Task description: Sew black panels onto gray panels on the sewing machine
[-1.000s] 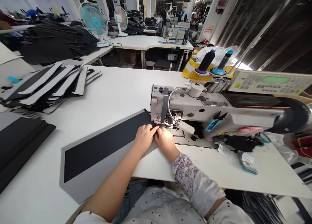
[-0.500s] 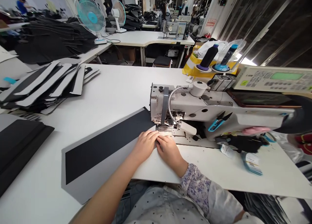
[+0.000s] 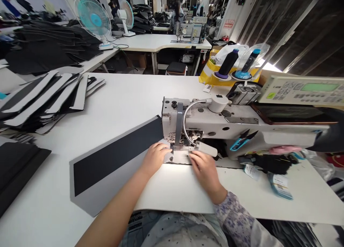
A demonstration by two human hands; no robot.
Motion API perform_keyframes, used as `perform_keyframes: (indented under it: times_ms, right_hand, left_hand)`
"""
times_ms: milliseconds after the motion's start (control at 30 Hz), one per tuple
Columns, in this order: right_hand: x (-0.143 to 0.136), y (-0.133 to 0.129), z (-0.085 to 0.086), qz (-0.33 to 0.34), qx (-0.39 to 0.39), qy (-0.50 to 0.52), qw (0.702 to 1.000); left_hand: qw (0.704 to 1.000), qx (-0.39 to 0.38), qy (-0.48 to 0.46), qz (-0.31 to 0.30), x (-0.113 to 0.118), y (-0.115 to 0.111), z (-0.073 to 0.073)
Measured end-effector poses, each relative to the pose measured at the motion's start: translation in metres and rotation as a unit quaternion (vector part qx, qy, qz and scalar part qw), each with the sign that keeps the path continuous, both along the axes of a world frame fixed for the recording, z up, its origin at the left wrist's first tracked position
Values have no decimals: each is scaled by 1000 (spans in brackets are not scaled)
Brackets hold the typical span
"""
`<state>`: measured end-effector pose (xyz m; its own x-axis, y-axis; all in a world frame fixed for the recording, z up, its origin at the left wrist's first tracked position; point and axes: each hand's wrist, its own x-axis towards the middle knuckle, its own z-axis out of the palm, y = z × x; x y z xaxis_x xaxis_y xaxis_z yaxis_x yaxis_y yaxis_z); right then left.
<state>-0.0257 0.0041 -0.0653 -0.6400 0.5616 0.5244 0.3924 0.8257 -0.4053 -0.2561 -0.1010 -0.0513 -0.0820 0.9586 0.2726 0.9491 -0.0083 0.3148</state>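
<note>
My left hand (image 3: 156,157) lies on the right end of a grey panel (image 3: 118,179), its fingers stretched toward the presser foot. A wide black strip (image 3: 118,150) runs along this panel, which slants across the table left of the sewing machine (image 3: 209,118). Right of the needle area, my right hand (image 3: 205,170) rests with extended fingers at the metal needle plate (image 3: 181,156), beside the white lamp head (image 3: 206,148). I see nothing held in it. The panel's far right corner is hidden behind the machine head.
Stacked black and white pieces (image 3: 45,96) and a folded black piece (image 3: 21,171) lie at left. Blue-handled thread snips (image 3: 243,141) rest against the machine. Thread cones (image 3: 228,64) stand behind it; a label bundle (image 3: 281,185) lies at right.
My right hand has moved right, away from my left hand, uncovering the needle plate. My left hand has shifted slightly left. The camera view has shifted a little.
</note>
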Motion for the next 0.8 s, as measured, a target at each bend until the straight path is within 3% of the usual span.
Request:
perform_keyframes:
  times_ms: [100, 167, 467, 667, 800]
  right_hand:
    - [35, 17, -5, -109, 52, -23, 992]
    - [47, 25, -9, -135, 51, -35, 989]
    - [44, 29, -13, -77, -89, 11, 993]
    - [43, 31, -7, -117, -7, -28, 993]
    - [42, 26, -7, -130, 16, -27, 991]
  left_hand:
    - [1000, -5, -9, 12, -7, 9, 1]
    - [1000, -7, -8, 16, -11, 15, 1]
    - [998, -2, 49, 41, -20, 35, 0]
    - [994, -17, 78, 80, -14, 37, 2]
    - [978, -5, 113, 173, -7, 31, 4]
